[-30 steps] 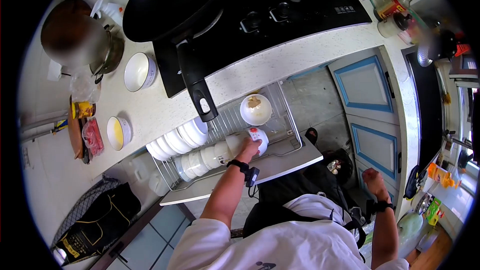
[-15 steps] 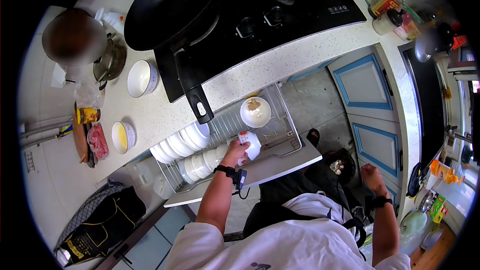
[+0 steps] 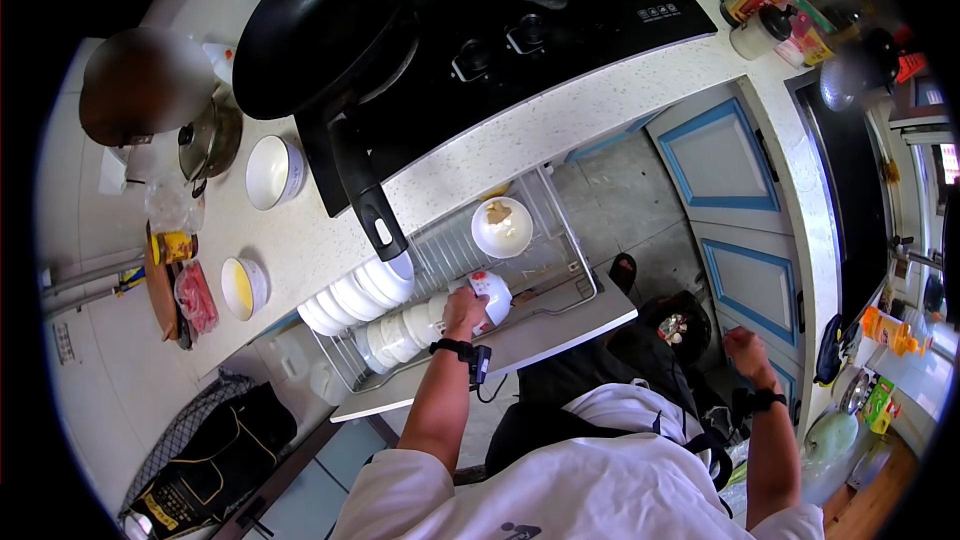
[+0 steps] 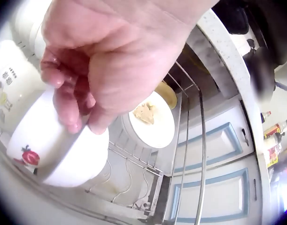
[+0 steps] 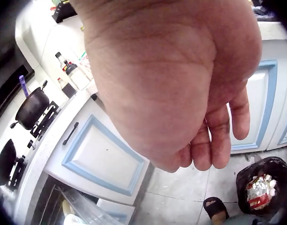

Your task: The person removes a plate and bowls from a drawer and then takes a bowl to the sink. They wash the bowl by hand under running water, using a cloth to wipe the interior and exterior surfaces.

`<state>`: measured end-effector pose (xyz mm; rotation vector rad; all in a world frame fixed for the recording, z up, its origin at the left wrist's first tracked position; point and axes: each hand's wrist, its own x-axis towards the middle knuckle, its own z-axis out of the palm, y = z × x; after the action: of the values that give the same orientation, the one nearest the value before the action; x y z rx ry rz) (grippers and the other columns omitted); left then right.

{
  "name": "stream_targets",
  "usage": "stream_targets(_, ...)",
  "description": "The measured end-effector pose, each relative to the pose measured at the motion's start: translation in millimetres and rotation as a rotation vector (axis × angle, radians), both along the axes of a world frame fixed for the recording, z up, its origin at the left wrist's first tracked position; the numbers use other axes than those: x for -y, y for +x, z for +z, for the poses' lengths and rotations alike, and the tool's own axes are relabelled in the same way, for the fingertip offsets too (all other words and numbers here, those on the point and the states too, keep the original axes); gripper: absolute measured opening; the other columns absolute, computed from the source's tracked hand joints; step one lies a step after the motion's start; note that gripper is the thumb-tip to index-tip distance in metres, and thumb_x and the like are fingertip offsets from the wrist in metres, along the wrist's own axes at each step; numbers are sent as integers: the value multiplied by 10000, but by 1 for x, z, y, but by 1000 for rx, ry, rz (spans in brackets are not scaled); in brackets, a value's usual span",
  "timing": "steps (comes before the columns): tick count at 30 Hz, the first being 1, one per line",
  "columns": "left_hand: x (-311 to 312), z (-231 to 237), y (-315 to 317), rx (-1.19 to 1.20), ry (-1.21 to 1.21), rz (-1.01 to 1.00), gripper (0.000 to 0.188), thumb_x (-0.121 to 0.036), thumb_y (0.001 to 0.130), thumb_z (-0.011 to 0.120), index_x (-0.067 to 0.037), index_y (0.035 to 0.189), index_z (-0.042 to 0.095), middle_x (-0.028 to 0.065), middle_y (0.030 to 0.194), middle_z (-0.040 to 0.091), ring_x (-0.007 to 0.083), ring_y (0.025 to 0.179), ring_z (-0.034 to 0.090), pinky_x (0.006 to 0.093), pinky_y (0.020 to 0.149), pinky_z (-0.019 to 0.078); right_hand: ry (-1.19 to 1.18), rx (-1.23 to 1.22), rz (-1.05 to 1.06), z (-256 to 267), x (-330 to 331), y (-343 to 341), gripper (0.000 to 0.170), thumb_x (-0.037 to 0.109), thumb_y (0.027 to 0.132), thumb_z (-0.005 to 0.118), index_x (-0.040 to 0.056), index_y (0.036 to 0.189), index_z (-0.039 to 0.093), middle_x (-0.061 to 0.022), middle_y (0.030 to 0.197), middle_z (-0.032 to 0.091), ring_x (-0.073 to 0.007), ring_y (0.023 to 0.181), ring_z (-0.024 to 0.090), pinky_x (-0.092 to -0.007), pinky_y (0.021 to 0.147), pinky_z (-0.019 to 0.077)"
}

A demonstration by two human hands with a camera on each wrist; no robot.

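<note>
My left hand pinches the rim of a white bowl with a red flower print, at the near end of a row of bowls in the pull-out wire rack. The left wrist view shows thumb and fingers of the left hand on the rim of the tilted bowl. Beyond it in the rack, a white bowl holds pale brown pieces. My right hand hangs at the right side, holding nothing, its fingers loosely curled in the right wrist view, where the palm faces the camera.
White plates stand in the rack's left part. Above, a black wok sits on the hob, its handle reaching over the counter edge. Two bowls rest on the left counter. A lined bin stands on the floor at right.
Between the earlier frames, the left hand and flowered bowl shifted left. Now the bowl sits slightly lower and closer to the row, still gripped. The right hand stays at the side.
</note>
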<state>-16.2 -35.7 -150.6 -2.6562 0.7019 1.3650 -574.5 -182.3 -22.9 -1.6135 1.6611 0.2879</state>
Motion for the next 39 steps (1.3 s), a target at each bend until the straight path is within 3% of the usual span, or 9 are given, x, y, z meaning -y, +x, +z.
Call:
stream_targets(8,-13,-5,31,20,-187,-148,267,-295,790,651,-93,962,676,123,936,687,251,857,661,363,746,510,16,74,-103,-10,6,1,139,145,850,564,20,862,622,-77,689,598,-154,671,558,-324,630,462)
stream_targets(10,-42,-23,47,-253,-601,40,126,-150,785,627,-28,811,643,89,761,662,204,702,614,370,637,484,57,-54,-29,18,23,13,142,148,853,555,28,844,631,-84,692,598,-158,676,541,-343,641,464)
stream_targets(13,-39,7,42,-384,-428,263,45,-47,803,569,-39,764,591,46,674,578,140,612,533,311,531,438,-149,18,-249,27,24,-18,179,202,877,592,27,875,627,-55,686,582,-165,675,551,-338,647,474)
stream_targets(14,-53,-10,54,-245,-360,104,45,-62,825,569,-31,811,598,57,682,580,149,574,538,303,466,427,-167,73,-434,16,22,-40,259,281,875,579,29,907,629,-162,785,652,-284,727,626,-373,706,491)
stream_targets(16,-57,9,48,-339,-370,189,128,-103,879,561,23,890,585,65,679,584,134,545,557,264,408,458,-255,258,-796,12,25,-79,341,346,890,584,7,884,622,-80,764,644,-162,598,611,-300,603,485)
stream_targets(22,-46,68,19,-229,-186,259,165,-188,909,564,-25,938,566,60,678,603,118,476,538,240,370,370,-564,136,-1474,39,9,-174,284,353,891,602,71,913,577,-17,757,580,-114,607,554,-263,491,432)
stream_targets(26,-42,85,13,-223,-169,291,149,-250,911,538,-110,946,572,30,688,611,107,478,533,231,371,305,-998,-149,-1411,23,-7,-250,240,270,813,674,45,805,593,-40,726,604,-152,690,556,-308,704,469)
stream_targets(36,-32,101,10,-279,-15,220,365,-252,921,536,-109,1255,501,72,1013,646,185,773,619,266,522,414,-683,-357,-1022,73,62,-329,548,291,753,685,-14,1185,544,-223,1096,615,-346,1038,590,-391,896,461)
stream_targets(39,-31,100,9,-318,-99,301,329,-239,918,546,-89,1210,521,79,969,644,164,697,604,226,445,366,-639,-371,-891,64,80,-344,652,335,755,685,-5,1274,482,-248,1213,556,-367,1143,530,-405,983,417)
